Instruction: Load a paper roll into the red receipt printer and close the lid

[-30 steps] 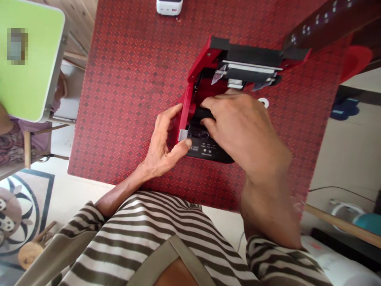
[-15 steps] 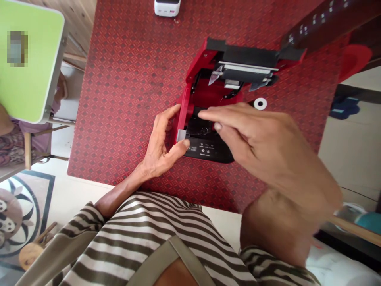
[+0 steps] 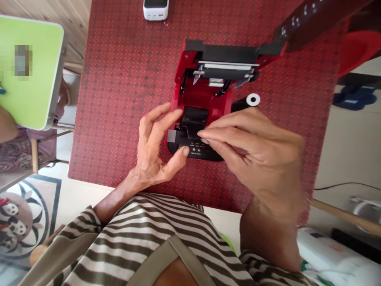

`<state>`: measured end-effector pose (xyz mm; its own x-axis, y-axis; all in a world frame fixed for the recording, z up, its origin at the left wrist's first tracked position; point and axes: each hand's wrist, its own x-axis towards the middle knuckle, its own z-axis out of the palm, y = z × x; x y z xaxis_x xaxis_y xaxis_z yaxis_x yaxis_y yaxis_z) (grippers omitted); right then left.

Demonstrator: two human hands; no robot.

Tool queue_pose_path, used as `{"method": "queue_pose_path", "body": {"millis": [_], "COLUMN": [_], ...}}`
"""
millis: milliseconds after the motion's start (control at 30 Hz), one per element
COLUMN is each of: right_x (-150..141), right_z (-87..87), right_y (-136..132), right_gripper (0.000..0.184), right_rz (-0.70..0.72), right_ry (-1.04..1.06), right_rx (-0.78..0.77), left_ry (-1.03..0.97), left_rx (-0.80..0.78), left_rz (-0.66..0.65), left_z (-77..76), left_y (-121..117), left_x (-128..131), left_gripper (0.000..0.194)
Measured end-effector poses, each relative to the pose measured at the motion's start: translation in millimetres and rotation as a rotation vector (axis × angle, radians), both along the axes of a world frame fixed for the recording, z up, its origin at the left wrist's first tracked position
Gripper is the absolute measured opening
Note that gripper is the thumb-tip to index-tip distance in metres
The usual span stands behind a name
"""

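A red and black printer-like machine (image 3: 205,95) lies on the table with its lid raised, showing a dark roller (image 3: 224,74) and metal strip under the lid. A strip of shiny black film (image 3: 195,119) comes out of its body over the black front panel. My right hand (image 3: 253,147) has thumb and index finger pinched on the film's near edge. My left hand (image 3: 159,147) is beside the machine's left edge, fingers and thumb spread around the front corner and gripping nothing. A black roll with a white core (image 3: 253,99) lies right of the machine, partly behind my right hand.
The table has a red patterned cover (image 3: 119,99). A white power-bank-like device (image 3: 155,11) sits at its far edge. A dark brown glossy object (image 3: 309,28) extends over the far right. A green-topped table (image 3: 32,95) stands to the left, with a person partly visible beside it.
My right hand has moved toward me and slightly left, pinching the film and drawing it toward the front panel. My left fingers have lifted and spread. The view has shifted slightly.
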<state>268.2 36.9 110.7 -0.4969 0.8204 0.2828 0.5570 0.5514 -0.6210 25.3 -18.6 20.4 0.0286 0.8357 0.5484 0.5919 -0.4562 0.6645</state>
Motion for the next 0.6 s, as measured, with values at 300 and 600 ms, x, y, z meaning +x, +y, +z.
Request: {"method": "queue_pose_path", "body": {"millis": [300,600], "right_x": [7,18], "right_z": [-19.9,-22.5], "right_y": [-21,-31], "right_gripper": [0.034,0.050], "right_rz": [-0.049,-0.044], "right_ry": [-0.029,-0.049], "right_rx": [0.106,0.220], "left_ry": [0.132,0.160], "left_rx": [0.174,0.177], "left_rz": [0.006,0.021], "left_z": [19.5,20.9], "left_y": [3,3], "left_x": [17,14], "left_gripper": [0.022,0.024]}}
